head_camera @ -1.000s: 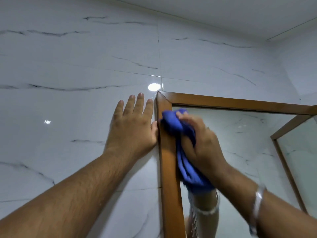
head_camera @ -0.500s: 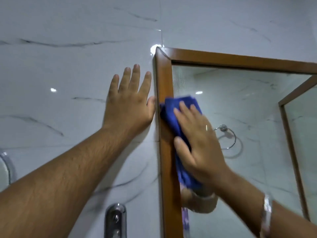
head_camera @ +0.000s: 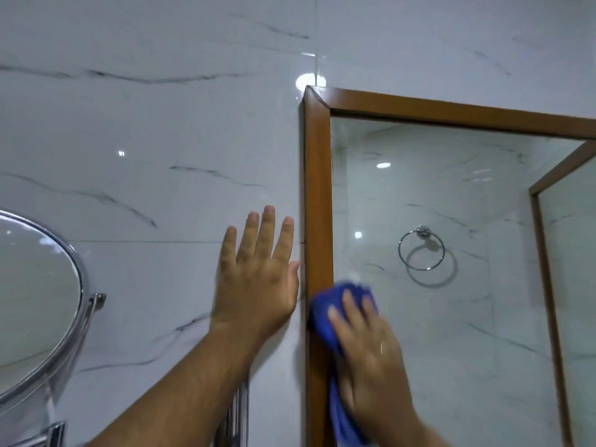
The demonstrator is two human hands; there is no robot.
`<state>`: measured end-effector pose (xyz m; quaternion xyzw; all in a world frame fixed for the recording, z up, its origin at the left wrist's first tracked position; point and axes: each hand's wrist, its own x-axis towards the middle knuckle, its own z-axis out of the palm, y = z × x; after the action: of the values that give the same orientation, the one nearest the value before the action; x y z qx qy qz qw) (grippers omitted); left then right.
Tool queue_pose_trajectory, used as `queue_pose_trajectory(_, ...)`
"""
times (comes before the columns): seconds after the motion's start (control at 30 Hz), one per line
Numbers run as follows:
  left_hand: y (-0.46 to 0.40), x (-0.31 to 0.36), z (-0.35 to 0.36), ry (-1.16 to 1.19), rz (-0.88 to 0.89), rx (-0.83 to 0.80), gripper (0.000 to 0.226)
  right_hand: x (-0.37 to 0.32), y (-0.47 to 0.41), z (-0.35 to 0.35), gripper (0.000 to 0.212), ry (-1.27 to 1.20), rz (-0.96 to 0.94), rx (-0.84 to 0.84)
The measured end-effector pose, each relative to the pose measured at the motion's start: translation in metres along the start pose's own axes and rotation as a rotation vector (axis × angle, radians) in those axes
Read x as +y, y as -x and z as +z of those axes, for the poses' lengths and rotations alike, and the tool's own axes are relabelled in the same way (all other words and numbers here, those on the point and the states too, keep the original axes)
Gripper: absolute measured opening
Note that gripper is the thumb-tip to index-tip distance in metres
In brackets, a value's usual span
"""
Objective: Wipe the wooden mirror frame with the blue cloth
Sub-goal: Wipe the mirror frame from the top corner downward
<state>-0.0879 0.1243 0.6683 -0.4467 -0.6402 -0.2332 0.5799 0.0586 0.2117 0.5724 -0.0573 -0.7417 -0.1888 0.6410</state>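
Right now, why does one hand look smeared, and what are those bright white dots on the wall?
In the head view, the right hand and blue cloth are motion-blurred, while the left hand on the wall is sharper. The dots are lamp glare on glossy tile, strongest by the frame corner. The wide lens bends the frame's straight edges.

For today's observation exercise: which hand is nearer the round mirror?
Left. The left hand lies flat on the wall toward the round mirror; the right hand is farther away.
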Motion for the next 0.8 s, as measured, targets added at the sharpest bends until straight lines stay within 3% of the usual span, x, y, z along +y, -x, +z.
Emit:
queue_pose_trajectory(0.07,0.000,0.000,-0.003,0.021,-0.002,0.012,0.067,0.029,-0.073,-0.018,0.060,0.028,0.059,-0.043)
queue_pose_trajectory(0.2,-0.001,0.000,-0.004,0.048,-0.004,0.016,0.067,0.044,-0.217,-0.021,0.052,0.064,0.166,0.071)
queue_pose_trajectory(0.33,-0.002,-0.002,-0.003,0.075,0.012,0.039,0.067,0.058,-0.257,-0.027,0.050,0.085,0.186,0.094)
queue_pose_trajectory(0.53,-0.001,-0.001,-0.007,0.070,0.009,0.025,0.064,0.040,-0.189,-0.024,0.054,0.029,0.211,0.078)
queue_pose_trajectory(0.8,0.037,0.021,0.001,0.045,-0.101,-0.023,0.070,-0.016,0.090,-0.005,0.056,0.118,0.147,-0.130)
